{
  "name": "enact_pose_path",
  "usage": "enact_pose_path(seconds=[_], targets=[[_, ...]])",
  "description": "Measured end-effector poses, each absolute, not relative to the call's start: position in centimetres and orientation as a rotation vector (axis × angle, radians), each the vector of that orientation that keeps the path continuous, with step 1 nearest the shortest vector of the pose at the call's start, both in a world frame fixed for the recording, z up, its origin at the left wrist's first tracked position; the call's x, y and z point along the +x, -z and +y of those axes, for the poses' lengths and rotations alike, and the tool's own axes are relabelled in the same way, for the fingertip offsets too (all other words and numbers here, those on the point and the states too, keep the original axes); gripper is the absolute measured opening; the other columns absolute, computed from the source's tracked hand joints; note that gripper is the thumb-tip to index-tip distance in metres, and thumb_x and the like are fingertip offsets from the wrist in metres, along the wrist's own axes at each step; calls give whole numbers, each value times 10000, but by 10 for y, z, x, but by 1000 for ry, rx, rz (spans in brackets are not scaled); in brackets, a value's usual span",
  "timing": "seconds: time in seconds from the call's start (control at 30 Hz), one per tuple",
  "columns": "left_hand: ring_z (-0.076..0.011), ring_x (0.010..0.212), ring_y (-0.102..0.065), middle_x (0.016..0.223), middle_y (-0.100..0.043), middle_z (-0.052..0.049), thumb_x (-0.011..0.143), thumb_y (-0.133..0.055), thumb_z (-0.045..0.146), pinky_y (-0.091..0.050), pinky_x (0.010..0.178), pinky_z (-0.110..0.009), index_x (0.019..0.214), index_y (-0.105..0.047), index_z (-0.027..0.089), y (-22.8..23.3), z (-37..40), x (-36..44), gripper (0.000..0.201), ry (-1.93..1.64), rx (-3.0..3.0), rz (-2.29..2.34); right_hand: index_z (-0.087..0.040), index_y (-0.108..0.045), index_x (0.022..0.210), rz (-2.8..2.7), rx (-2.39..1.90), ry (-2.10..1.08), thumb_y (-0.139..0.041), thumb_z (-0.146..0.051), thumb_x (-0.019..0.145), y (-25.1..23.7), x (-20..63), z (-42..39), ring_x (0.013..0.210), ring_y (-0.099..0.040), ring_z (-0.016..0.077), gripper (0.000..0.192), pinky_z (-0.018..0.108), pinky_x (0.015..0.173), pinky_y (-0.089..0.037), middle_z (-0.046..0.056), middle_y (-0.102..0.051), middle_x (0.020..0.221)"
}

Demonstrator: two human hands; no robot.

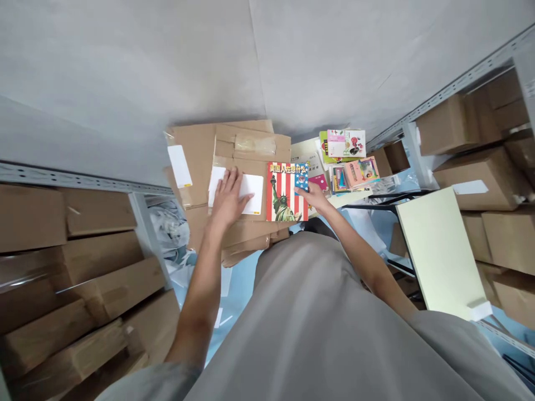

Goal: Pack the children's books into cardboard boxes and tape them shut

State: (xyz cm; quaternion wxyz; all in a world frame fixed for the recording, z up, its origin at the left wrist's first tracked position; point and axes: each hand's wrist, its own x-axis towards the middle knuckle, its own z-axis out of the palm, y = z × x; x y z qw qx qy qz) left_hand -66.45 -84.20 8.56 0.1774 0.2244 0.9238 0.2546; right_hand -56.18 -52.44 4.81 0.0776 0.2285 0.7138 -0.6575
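Note:
My left hand (228,197) lies flat with fingers stretched over a white label sheet (253,192) on the flattened cardboard (246,231). In my right hand (314,196) is a book (283,195) with a red-and-white striped cover, a green statue and yellow lettering. The thumb lies on the cover's right edge, over a blue starred patch; the other fingers are hidden under the book. It is held face up over the right side of the cardboard. Whether it touches the cardboard I cannot tell.
Several books and booklets (346,143) lie in stacks to the right of the cardboard. Another white label (179,166) sits on the cardboard's left part. Shelves of cardboard boxes (100,245) stand on both sides. A pale board (438,253) with a black frame is at right.

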Motion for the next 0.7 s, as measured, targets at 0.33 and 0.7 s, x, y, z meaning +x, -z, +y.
enact_pose_path(seconds=[0.33, 0.7], targets=[[-422, 1856, -118, 1975, -214, -141, 1081, -685, 521, -76, 1494, -695, 1887, -311, 277, -81, -835, -665, 921, -756, 573, 2576, -237, -823, 1089, 2178, 630, 1926, -877, -848, 787, -29, -561, -523, 1181, -782, 360, 684, 525, 1100, -635, 88, -883, 1206], [-437, 1851, -139, 1982, -203, -142, 1095, -654, 545, -122, 1495, -693, 1862, -355, 256, -94, -866, -649, 873, -751, 469, 2621, -251, -786, 1225, 2772, 898, 1904, -861, -799, 919, -111, -535, -354, 1340, -758, 339, 632, 530, 1192, -638, 123, -837, 1311]])
